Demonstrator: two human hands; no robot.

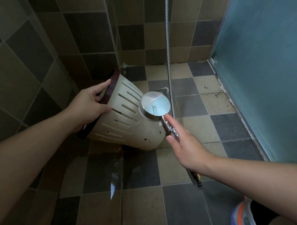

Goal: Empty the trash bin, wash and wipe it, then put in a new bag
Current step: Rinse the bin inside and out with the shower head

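The person is holding the cream slotted trash bin (pixel 125 117) tipped on its side above the tiled shower floor (pixel 181 196). The left hand (pixel 91 100) is gripping the dark rim band (pixel 110 89): its fingers (pixel 103 87) are curling over the rim edge and the thumb is pressing against the slotted wall. The bin's long axis is running from the rim at upper left down to the closed base at lower right, so the open mouth is facing away toward the wall tiles (pixel 33 48) and the base is pointing toward the right hand.

The right hand (pixel 187 148) is holding the chrome handle of the shower head (pixel 155 104). Its index finger is lying straight along the handle; the remaining fingers are under the handle and their wrap cannot be seen fully. The round head is sitting just beside the bin's base end, with its shiny back facing the camera. The metal hose (pixel 168 42) is hanging down from above, behind the head.

Judgement: the washing step is in hand. The spray face is nearer the base than the mouth, so rinsing the interior would call for either turning the mouth toward the shower head with the left hand or carrying the head round to the rim side. Whether water is flowing cannot be told, though a wet patch is lying on the floor below the bin.
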